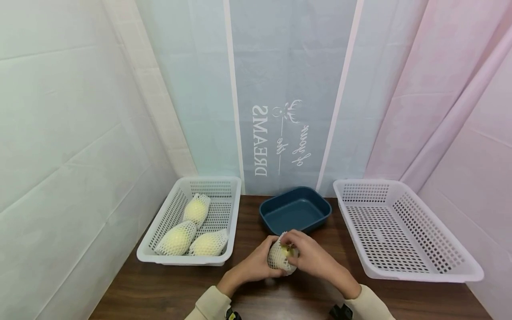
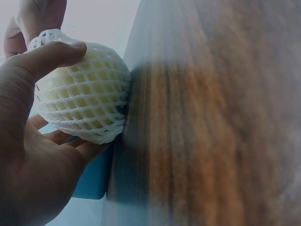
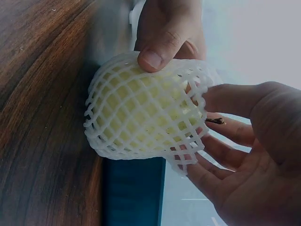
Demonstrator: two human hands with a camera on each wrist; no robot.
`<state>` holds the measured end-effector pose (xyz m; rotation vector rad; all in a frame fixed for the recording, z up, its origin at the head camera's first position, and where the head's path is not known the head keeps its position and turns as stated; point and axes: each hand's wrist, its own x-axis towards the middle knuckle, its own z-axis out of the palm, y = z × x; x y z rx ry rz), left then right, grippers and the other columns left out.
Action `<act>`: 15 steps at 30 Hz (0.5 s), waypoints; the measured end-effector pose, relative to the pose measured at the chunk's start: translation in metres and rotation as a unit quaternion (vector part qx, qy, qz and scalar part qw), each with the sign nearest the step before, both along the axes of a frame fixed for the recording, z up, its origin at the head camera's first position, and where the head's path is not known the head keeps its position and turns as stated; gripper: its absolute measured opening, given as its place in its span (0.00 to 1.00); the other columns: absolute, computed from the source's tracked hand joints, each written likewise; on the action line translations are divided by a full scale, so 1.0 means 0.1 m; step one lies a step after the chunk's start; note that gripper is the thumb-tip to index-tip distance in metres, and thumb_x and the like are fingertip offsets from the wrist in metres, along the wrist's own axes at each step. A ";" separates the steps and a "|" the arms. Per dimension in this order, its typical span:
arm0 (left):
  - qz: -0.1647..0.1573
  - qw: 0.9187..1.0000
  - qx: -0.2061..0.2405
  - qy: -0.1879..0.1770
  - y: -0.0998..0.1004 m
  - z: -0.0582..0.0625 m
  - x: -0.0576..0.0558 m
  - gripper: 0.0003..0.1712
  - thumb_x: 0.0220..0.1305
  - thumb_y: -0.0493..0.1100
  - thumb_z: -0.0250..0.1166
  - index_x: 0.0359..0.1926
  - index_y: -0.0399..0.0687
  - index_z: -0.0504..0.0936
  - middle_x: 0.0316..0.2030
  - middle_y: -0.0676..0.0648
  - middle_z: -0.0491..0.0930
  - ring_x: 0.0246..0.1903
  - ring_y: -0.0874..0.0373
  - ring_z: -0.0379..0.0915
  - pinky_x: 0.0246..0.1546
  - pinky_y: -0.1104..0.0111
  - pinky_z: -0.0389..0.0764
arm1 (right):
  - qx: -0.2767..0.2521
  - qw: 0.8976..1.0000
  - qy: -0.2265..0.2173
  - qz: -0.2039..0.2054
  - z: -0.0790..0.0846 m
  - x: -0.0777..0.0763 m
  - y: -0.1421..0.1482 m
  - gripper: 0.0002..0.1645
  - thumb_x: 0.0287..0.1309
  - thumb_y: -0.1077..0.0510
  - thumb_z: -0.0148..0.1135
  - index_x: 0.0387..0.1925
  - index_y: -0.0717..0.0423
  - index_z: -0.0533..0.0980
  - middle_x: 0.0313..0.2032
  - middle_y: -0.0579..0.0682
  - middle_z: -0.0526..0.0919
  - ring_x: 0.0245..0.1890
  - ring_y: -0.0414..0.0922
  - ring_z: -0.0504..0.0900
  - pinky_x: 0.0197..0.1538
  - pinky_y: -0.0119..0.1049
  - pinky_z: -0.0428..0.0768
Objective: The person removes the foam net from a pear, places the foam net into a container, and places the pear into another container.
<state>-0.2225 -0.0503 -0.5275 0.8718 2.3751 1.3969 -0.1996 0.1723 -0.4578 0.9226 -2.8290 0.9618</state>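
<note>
Your left hand (image 1: pixel 256 263) grips the fruit (image 1: pixel 286 251) at the frame's lower centre, likely to steady it while your right hand (image 1: pixel 309 254) pinches its net (image 3: pixel 136 110)

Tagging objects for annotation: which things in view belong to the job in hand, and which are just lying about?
In the job:
left hand, right hand
held pear, its foam net
likely: three netted pears, left white basket, blue tray, right white basket

Just surroundings:
cloth backdrop lettered DREAMS
wood-grain tabletop
</note>
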 end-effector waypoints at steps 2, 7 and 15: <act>0.000 1.000 0.000 -0.004 0.00 0.00 0.00 0.48 0.60 0.49 0.81 0.75 0.59 0.63 0.69 0.50 0.71 0.62 0.61 0.73 0.61 0.66 0.77 | 0.016 1.000 0.005 0.002 -0.01 0.00 0.00 0.22 0.58 0.64 0.78 0.52 0.50 0.80 0.52 0.45 0.82 0.49 0.44 0.82 0.48 0.41 0.85; -0.005 1.000 0.002 -0.010 0.00 -0.01 0.00 0.51 0.60 0.50 0.81 0.76 0.60 0.61 0.71 0.50 0.69 0.65 0.59 0.72 0.63 0.65 0.77 | 0.047 0.999 -0.002 -0.001 -0.02 0.02 -0.02 0.27 0.55 0.63 0.80 0.56 0.52 0.79 0.56 0.48 0.80 0.55 0.48 0.82 0.51 0.44 0.85; -0.014 1.000 -0.005 -0.013 0.00 -0.02 -0.01 0.56 0.58 0.49 0.82 0.80 0.61 0.57 0.75 0.50 0.66 0.68 0.58 0.70 0.66 0.65 0.75 | 0.077 0.997 -0.009 0.000 -0.05 0.03 -0.04 0.35 0.50 0.62 0.83 0.60 0.57 0.78 0.61 0.56 0.79 0.62 0.56 0.81 0.55 0.53 0.84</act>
